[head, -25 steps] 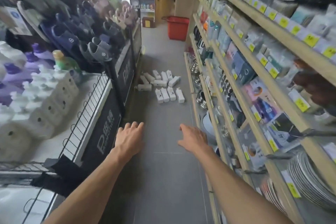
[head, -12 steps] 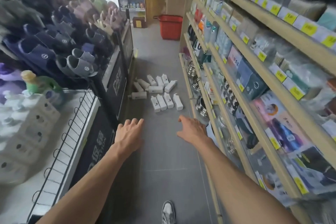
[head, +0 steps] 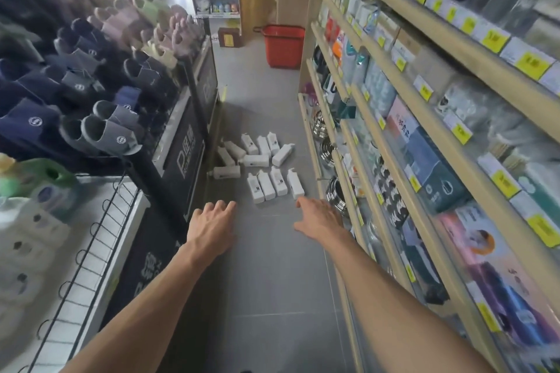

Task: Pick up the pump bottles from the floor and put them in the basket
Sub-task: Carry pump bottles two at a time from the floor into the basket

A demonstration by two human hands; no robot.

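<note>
I have my left hand (head: 212, 221) and right hand (head: 318, 215) stretched out, fingers loosely spread, holding nothing. White bottles (head: 263, 166) lie on the floor (head: 272, 297) just beyond them, with the red basket (head: 283, 45) far past.

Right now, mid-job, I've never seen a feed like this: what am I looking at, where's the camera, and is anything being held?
There is no machine: one wide camera sits on a person's head, looking forward and down a shop aisle. The bare arms are the wearer's. The left hand and right hand reach forward, fingers relaxed, holding nothing. Ahead on the grey floor lie white pump bottles in a loose group. The red basket stands farther down the aisle, beyond them. Slippers hang on the left; shelves of packaged goods line the right.
</note>
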